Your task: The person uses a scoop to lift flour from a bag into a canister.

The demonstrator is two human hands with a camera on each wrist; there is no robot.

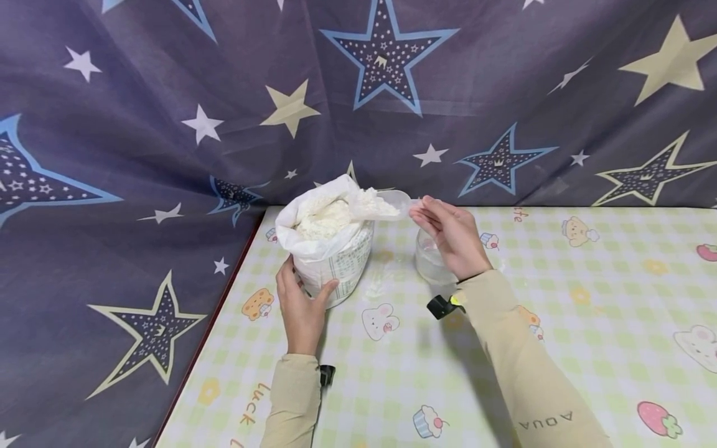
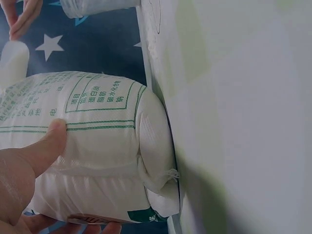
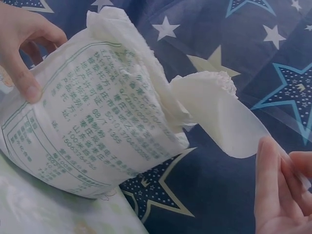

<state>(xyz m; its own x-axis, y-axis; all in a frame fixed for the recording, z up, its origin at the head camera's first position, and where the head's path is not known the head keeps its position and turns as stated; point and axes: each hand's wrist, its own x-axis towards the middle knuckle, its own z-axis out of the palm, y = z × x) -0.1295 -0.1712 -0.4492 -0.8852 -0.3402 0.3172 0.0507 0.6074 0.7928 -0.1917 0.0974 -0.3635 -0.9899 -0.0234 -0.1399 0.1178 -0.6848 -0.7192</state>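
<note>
A white woven flour bag (image 1: 344,267) with green print stands tilted on the table, its top rolled down and full of white flour (image 1: 322,218). My left hand (image 1: 302,308) grips the bag's lower side, thumb in front; in the left wrist view its thumb (image 2: 51,141) presses the printed face. With my right hand (image 1: 450,239) I pinch the handle of a translucent plastic scoop (image 1: 399,200). Heaped flour lies in the scoop, whose front end is at the bag's right rim. Behind the right hand stands a clear jar (image 1: 428,270), partly hidden; its contents are unclear.
A checked tablecloth (image 1: 370,379) with cartoon prints covers the table. Dark cloth (image 1: 168,168) with stars hangs along the back and left edges. A small black wrist camera (image 1: 440,307) sticks out from the right sleeve, near the jar.
</note>
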